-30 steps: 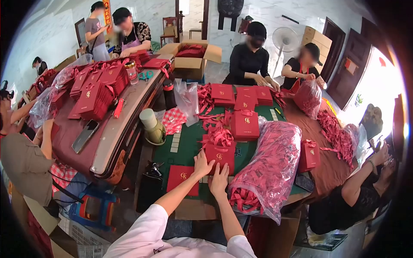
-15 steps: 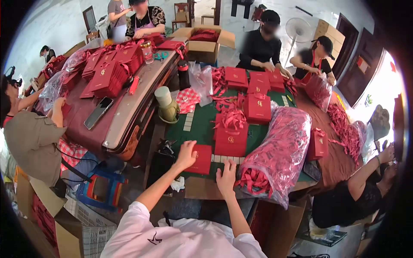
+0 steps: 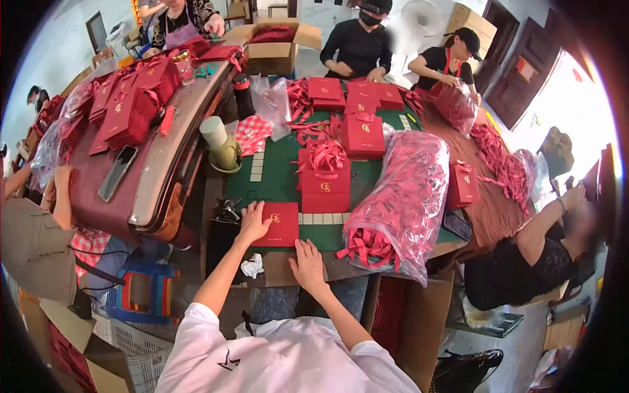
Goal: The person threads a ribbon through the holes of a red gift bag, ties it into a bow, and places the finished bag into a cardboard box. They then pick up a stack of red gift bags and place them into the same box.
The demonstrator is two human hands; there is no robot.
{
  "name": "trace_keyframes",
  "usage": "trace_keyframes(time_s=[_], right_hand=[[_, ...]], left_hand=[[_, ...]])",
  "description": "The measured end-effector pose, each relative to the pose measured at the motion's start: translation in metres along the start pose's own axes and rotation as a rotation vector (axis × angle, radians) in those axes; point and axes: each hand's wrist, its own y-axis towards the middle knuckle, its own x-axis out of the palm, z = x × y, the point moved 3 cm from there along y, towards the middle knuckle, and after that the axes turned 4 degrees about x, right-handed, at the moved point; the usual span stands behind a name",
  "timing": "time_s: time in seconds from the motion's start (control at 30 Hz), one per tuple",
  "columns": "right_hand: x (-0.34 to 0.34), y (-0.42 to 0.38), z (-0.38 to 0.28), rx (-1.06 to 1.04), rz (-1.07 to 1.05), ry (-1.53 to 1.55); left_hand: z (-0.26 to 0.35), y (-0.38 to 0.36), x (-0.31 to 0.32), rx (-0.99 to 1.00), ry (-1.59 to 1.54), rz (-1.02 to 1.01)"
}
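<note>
A flat red paper bag point(image 3: 280, 224) with a gold emblem lies on the green table top in front of me. My left hand point(image 3: 254, 224) rests at its left edge, fingers stretched out. Just below the bag's lower right corner, my right hand point(image 3: 308, 263) lies at the table's front edge with its fingers apart and nothing in them. Beyond the bag is a stack of red bags point(image 3: 325, 194), topped by a bunch of red ribbon point(image 3: 324, 157).
A clear plastic sack of red ribbons point(image 3: 409, 190) lies right of my hands. A row of white tiles point(image 3: 324, 219) borders the bag. A green-lidded jar point(image 3: 221, 144) stands at left, before the neighbouring table's phone point(image 3: 118, 173). A person in black point(image 3: 357, 46) stands opposite.
My right hand has come leftward, closer to the bag's lower right corner. My left hand has settled lower at the bag's left edge. The whole view has shifted.
</note>
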Motion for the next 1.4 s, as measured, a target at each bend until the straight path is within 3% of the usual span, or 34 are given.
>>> trace_keyframes(time_s=[0.17,0.3,0.37,0.5,0.83,1.4], right_hand=[[-0.018,-0.017,0.006,0.006,-0.047,0.051],[-0.052,-0.026,0.004,0.003,0.073,0.209],[-0.069,-0.037,0.020,0.130,0.176,0.168],[-0.105,-0.042,0.053,0.173,0.285,0.017],[-0.099,-0.047,0.094,0.154,0.153,-0.117],[-0.150,-0.049,0.041,0.063,0.288,-0.084]], left_hand=[[0.012,-0.022,0.002,-0.023,0.036,-0.050],[0.016,-0.025,-0.006,-0.017,0.000,-0.041],[0.018,-0.026,-0.008,-0.016,-0.009,-0.045],[0.019,-0.029,-0.003,0.015,0.047,-0.055],[0.027,-0.030,-0.005,-0.038,0.039,-0.088],[0.040,-0.018,-0.006,0.017,0.102,-0.105]])
